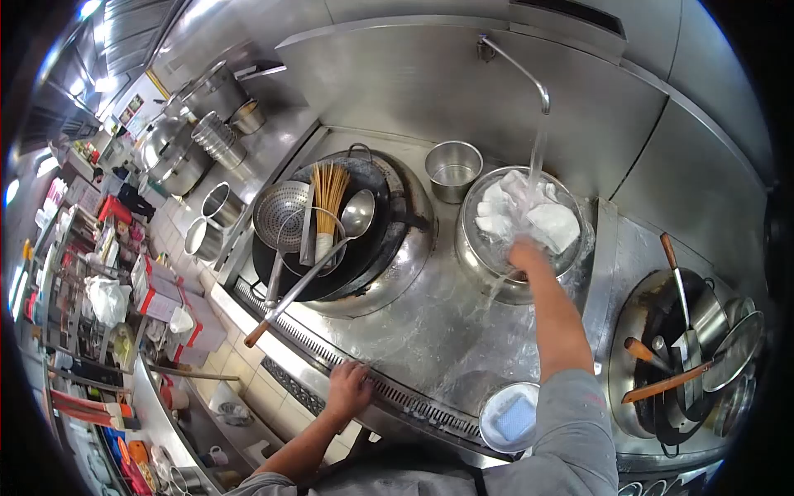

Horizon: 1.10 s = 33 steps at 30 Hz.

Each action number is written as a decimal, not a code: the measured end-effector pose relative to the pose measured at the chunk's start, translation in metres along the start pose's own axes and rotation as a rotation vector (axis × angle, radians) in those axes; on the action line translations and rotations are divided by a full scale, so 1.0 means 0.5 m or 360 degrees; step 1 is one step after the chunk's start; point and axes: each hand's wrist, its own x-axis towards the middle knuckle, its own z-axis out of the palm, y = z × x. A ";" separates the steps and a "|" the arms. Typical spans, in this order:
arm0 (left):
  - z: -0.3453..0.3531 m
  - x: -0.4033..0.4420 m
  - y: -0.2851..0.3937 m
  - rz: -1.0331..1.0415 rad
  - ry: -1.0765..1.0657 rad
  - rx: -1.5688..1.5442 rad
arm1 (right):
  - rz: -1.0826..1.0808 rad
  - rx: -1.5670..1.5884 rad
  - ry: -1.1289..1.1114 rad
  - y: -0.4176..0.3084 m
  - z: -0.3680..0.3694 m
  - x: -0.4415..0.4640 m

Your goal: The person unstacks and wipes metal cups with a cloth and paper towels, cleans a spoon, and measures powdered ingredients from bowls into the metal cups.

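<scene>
Lying just beyond the right grip (523,252), its closure unclear, is white cloth (553,227).

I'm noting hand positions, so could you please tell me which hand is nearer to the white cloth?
Right: the right hand is just on the near side of the white cloth, while the left hand is farther off, by the slotted grating.
</scene>
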 end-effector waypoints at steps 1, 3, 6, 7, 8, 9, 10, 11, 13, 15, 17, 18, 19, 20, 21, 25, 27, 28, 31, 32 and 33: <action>-0.006 -0.023 -0.011 -0.0072 0.0019 0.0110 | 0.0202 0.0149 0.0121 0.015 0.024 0.000; -0.014 -0.035 -0.035 -0.0012 0.0078 0.0185 | 0.0637 0.0438 0.0380 0.037 0.088 0.003; -0.017 -0.036 -0.036 -0.0040 0.0164 0.0121 | 0.0007 0.0143 0.0264 0.037 0.074 0.008; -0.022 -0.036 -0.036 -0.0042 0.0188 0.0103 | -0.0104 0.0329 0.0298 0.031 0.048 -0.010; -0.025 -0.035 -0.033 -0.0024 0.0222 0.0123 | 0.0086 0.0405 0.0197 0.010 -0.010 -0.039; -0.028 -0.037 -0.034 -0.0072 0.0199 0.0143 | 0.0182 0.0519 0.0382 0.008 -0.008 -0.029; -0.025 -0.037 -0.032 -0.0107 0.0168 0.0151 | 0.0296 0.0627 0.0571 0.017 0.009 -0.015; -0.019 -0.031 -0.028 -0.0128 0.0133 0.0157 | 0.0422 0.0731 0.0768 0.038 0.022 -0.022; 0.019 0.003 -0.023 -0.0349 0.0015 -0.0265 | 0.0132 0.1551 0.0701 -0.053 0.003 -0.122; 0.070 0.067 0.010 -0.0597 -0.0012 -0.1107 | 0.0176 0.2999 0.0190 -0.204 -0.030 -0.198; 0.056 0.150 0.119 -0.0704 -0.0315 -0.1903 | 0.0122 0.3572 0.0132 -0.319 0.000 -0.262; 0.054 0.180 0.163 -0.0655 -0.0403 -0.1972 | 0.0205 0.3778 0.0126 -0.364 0.000 -0.293; 0.049 0.201 0.191 -0.0606 -0.0491 -0.2045 | 0.0199 0.3862 0.0140 -0.396 0.017 -0.308; 0.036 0.214 0.202 -0.0652 -0.0527 -0.2038 | 0.0198 0.3947 0.0154 -0.422 0.040 -0.321; 0.023 0.223 0.208 -0.0697 -0.0570 -0.2027 | 0.0198 0.4036 0.0176 -0.441 0.056 -0.335; 0.002 0.189 0.156 -0.0716 -0.0826 -0.1969 | 0.0236 0.3926 0.0517 -0.474 0.092 -0.358; -0.009 0.163 0.131 -0.0599 -0.0848 -0.1816 | 0.0205 0.3524 0.0521 -0.481 0.129 -0.362; -0.021 0.152 0.113 -0.0550 -0.0826 -0.1735 | 0.0161 0.3325 0.0495 -0.489 0.138 -0.363; -0.097 0.126 0.061 -0.0619 -0.1074 -0.1845 | 0.0299 0.2506 0.0610 -0.532 0.118 -0.399; -0.128 0.119 0.046 -0.0622 -0.1118 -0.1823 | 0.0303 0.2231 0.0638 -0.546 0.109 -0.408; -0.142 0.119 0.022 -0.0508 -0.1068 -0.1755 | 0.0324 0.1983 0.0678 -0.565 0.090 -0.412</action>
